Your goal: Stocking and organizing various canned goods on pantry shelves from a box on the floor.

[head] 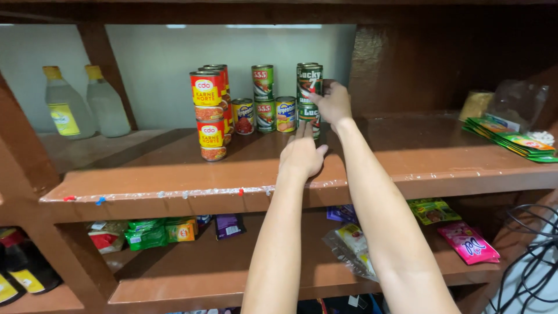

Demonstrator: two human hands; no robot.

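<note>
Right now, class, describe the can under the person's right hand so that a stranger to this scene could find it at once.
Start at the brown wooden shelf and find the cluster of tin cans at its middle. The rightmost stack is two dark green cans; the right hand grips the upper dark green can, while the left hand reaches toward the lower one. Its neighbours to the left are shorter, or red and yellow.

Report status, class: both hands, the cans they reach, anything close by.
Right hand grip on top green can of a two-can stack. Left hand open, fingertips at lower can. Small yellow can close alongside.
</note>
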